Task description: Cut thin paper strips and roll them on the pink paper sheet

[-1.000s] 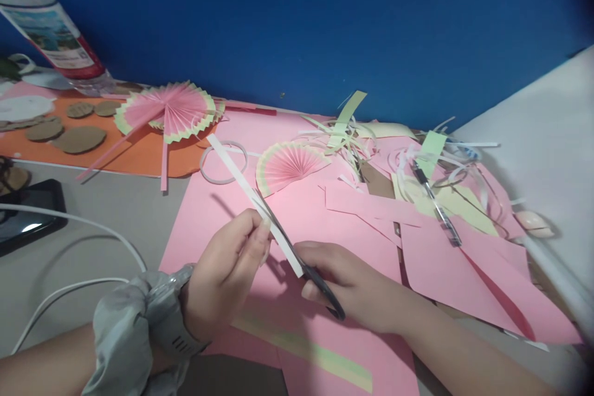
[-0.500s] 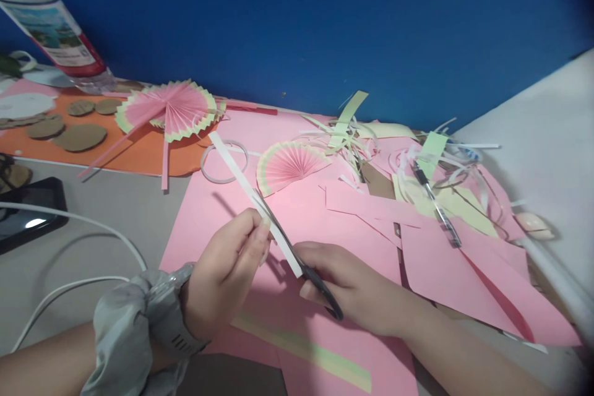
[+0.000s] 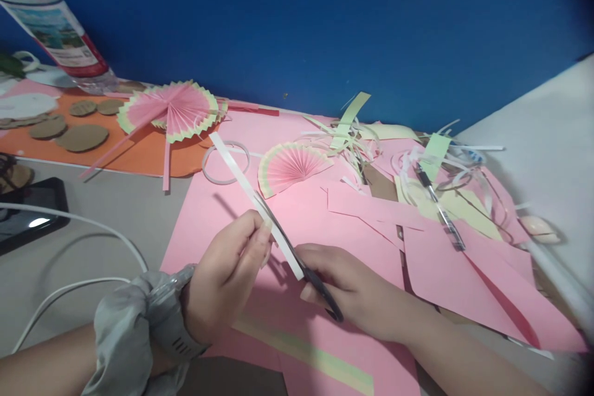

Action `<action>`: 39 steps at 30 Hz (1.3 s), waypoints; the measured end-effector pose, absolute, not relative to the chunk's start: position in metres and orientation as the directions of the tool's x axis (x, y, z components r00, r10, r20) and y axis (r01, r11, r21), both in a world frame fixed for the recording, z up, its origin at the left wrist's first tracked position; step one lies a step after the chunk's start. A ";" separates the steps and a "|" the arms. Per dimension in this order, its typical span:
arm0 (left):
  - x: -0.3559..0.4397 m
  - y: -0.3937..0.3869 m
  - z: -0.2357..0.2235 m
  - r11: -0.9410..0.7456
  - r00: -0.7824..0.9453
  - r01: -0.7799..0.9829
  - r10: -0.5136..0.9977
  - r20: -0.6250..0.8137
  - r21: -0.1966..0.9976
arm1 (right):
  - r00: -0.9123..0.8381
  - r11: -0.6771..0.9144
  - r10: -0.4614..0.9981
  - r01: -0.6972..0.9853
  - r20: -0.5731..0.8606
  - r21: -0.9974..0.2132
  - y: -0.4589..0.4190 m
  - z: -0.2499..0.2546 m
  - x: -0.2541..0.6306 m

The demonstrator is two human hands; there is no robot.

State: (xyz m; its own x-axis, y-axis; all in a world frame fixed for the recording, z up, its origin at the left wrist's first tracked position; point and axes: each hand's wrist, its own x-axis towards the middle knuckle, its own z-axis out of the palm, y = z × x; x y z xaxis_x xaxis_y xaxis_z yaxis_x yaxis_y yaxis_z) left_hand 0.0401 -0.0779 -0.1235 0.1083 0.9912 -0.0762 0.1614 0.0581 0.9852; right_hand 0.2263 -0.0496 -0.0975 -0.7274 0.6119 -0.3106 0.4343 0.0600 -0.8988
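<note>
Between thumb and fingers, my left hand (image 3: 234, 260) pinches a narrow white paper strip (image 3: 234, 167), which slants from upper left to lower right. My right hand (image 3: 343, 288) grips black-handled scissors (image 3: 322, 294); their blades lie along the strip's right edge. Beneath both hands spreads a pink paper sheet (image 3: 195, 229). Past the strip rests a pleated pink half-fan (image 3: 294, 167) with a yellow-green rim. A roll of tape or thin ring (image 3: 206, 167) lies behind the strip's upper part. Nearer me is a green-and-yellow strip (image 3: 343, 368) on pink paper.
At the left stand a tilted-looking plastic bottle (image 3: 65, 31), cardboard discs (image 3: 83, 136) on orange paper (image 3: 139, 158), and a phone (image 3: 37, 213) with a white cable (image 3: 111, 229). A pleated fan (image 3: 190, 111) lies behind. Paper scraps (image 3: 355, 142) and a pen (image 3: 440, 210) are at right.
Both hands, the strip and the scissors hold almost the same pose. The whole view has shifted very slightly.
</note>
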 end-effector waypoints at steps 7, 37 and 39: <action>0.040 -0.077 -0.124 0.056 0.103 0.162 0.992 -0.073 0.985 | -0.720 0.077 0.626 0.439 -0.299 -0.895 -0.050 -0.098 0.226; 0.040 -0.076 -0.125 0.069 0.142 0.127 0.986 -0.087 0.989 | -0.718 0.134 0.626 0.482 -0.303 -0.866 -0.051 -0.101 0.226; 0.040 -0.076 -0.125 0.068 0.141 0.129 0.986 -0.086 0.989 | -0.713 0.131 0.632 0.485 -0.304 -0.865 -0.051 -0.101 0.226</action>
